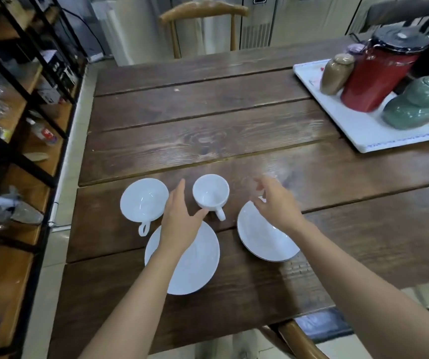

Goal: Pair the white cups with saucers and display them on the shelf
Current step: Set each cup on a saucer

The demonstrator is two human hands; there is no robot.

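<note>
Item: two white cups, two white saucers, all on the wooden table [208, 120] near its front edge.

Left cup [143, 199]: wide, shallow, upright, handle toward me. Stands apart from everything.

Right cup [210, 193]: narrower, upright, handle [220, 212] toward me and slightly right. Stands between my hands.

Left saucer [198, 268]: flat on the table, under my left wrist. Right saucer [262, 239]: flat, with a thin dark rim line, partly under my right hand.

Handling, by my judgement: glazed ceramic, stiff, light enough for one hand, slick, and liable to chip if knocked or set down hard. Best hold for a cup is the handle, or thumb and fingers across the body; for a saucer, a pinch at the rim with fingers slid under.

Left hand [179, 221]: palm down, fingers spread wide, thumb tip at the right cup's base beside the handle; whether it touches I cannot tell. Holds nothing.

Right hand [275, 206]: above the right saucer's far edge, fingers loosely curled, empty. Blur hides the fingertips.

Shelf [19, 104]: at my left, well apart from the crockery.
</note>
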